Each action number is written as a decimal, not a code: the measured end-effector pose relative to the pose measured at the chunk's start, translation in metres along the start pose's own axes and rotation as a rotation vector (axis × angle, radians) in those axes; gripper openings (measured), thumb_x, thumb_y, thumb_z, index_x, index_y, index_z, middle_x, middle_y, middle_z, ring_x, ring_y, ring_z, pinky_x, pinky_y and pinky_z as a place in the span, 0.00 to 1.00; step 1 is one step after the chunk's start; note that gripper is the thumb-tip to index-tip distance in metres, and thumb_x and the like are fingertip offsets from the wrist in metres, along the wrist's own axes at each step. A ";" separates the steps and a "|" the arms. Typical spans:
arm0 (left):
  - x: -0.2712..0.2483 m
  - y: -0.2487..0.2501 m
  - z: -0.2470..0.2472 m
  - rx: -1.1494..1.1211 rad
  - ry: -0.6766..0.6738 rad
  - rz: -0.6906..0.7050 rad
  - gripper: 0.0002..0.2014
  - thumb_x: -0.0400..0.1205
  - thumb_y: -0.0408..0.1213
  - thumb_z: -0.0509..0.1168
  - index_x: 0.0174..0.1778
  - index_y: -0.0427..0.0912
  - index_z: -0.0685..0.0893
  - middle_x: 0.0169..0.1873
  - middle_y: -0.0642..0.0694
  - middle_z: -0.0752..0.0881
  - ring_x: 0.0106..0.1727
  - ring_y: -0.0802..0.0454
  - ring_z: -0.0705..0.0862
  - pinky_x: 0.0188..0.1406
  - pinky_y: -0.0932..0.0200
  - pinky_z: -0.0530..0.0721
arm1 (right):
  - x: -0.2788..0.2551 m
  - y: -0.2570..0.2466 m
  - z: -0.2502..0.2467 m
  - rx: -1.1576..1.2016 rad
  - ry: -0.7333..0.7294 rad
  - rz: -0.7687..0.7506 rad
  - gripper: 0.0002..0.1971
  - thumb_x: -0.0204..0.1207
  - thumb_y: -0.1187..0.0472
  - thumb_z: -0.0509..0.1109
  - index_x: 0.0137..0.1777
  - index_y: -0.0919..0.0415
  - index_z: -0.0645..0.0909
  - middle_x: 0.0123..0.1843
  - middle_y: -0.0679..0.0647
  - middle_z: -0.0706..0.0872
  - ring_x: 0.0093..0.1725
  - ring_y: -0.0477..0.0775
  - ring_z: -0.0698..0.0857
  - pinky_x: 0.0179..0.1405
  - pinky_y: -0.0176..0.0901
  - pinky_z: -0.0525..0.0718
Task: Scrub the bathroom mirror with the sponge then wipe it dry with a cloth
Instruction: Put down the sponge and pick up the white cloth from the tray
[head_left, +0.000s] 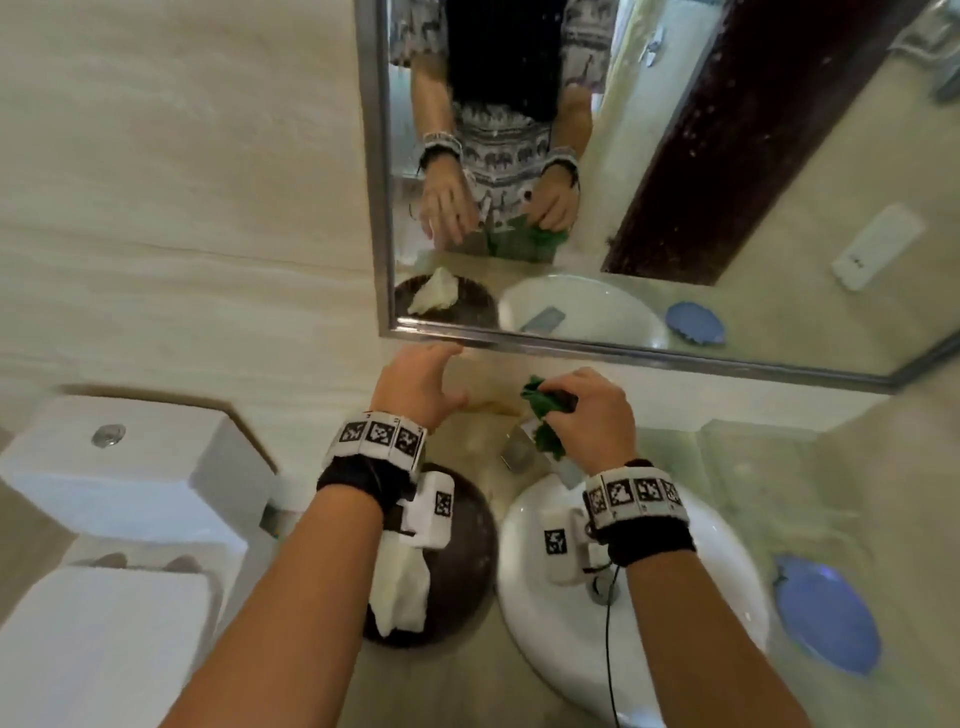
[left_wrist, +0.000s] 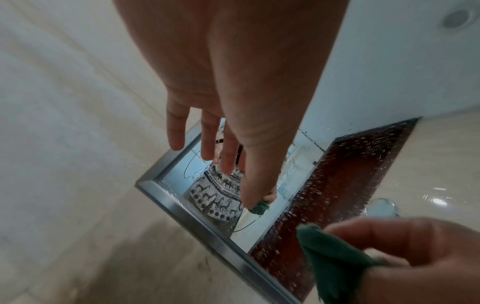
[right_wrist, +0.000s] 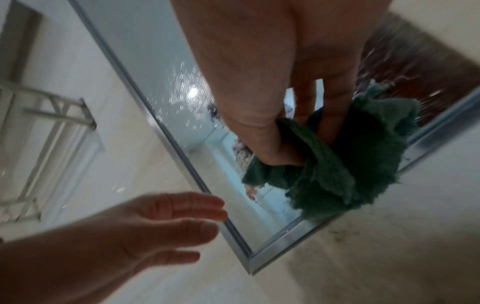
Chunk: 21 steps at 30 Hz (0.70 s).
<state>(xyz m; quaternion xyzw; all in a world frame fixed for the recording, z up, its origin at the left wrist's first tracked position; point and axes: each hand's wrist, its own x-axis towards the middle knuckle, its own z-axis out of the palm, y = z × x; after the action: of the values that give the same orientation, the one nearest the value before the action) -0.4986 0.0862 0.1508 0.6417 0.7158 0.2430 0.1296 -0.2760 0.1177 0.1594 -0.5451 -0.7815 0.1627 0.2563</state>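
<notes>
Green cloth (head_left: 545, 410) in right hand (head_left: 592, 415); left hand (head_left: 415, 389) spread.

We count two hands, the left hand (head_left: 415, 387) and the right hand (head_left: 592, 415); one green cloth (head_left: 545, 410); one framed mirror (head_left: 675, 156); one white basin (head_left: 691, 613); one dark bowl (head_left: 462, 561); one blue lid (head_left: 826, 613); and one toilet cistern (head_left: 130, 467) at lower left.

Left hand (head_left: 415, 387) raised, fingers straight and spread, right hand (head_left: 592, 415) curled, gripping
</notes>
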 end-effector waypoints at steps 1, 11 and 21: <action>-0.006 0.007 0.007 -0.018 0.002 -0.024 0.30 0.76 0.44 0.75 0.75 0.48 0.77 0.71 0.45 0.80 0.73 0.44 0.75 0.73 0.47 0.73 | -0.013 0.009 -0.007 0.023 0.028 0.038 0.15 0.67 0.66 0.76 0.53 0.51 0.90 0.48 0.48 0.86 0.46 0.51 0.83 0.48 0.42 0.83; -0.050 0.107 0.080 -0.071 -0.094 -0.017 0.26 0.74 0.41 0.75 0.70 0.47 0.81 0.67 0.45 0.84 0.68 0.44 0.79 0.68 0.47 0.77 | -0.094 0.097 -0.070 0.161 0.212 0.261 0.18 0.64 0.72 0.74 0.52 0.55 0.90 0.48 0.51 0.86 0.45 0.53 0.84 0.47 0.42 0.83; -0.085 0.225 0.166 -0.018 -0.193 0.003 0.28 0.78 0.43 0.73 0.74 0.46 0.78 0.72 0.45 0.80 0.74 0.45 0.75 0.70 0.50 0.73 | -0.183 0.229 -0.120 0.190 0.119 0.390 0.20 0.63 0.76 0.72 0.52 0.57 0.90 0.48 0.53 0.88 0.46 0.54 0.84 0.49 0.46 0.83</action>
<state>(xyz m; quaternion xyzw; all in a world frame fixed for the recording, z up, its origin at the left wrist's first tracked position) -0.2115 0.0464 0.1153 0.6620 0.6969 0.1867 0.2032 0.0193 0.0244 0.0947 -0.6681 -0.6259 0.2495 0.3157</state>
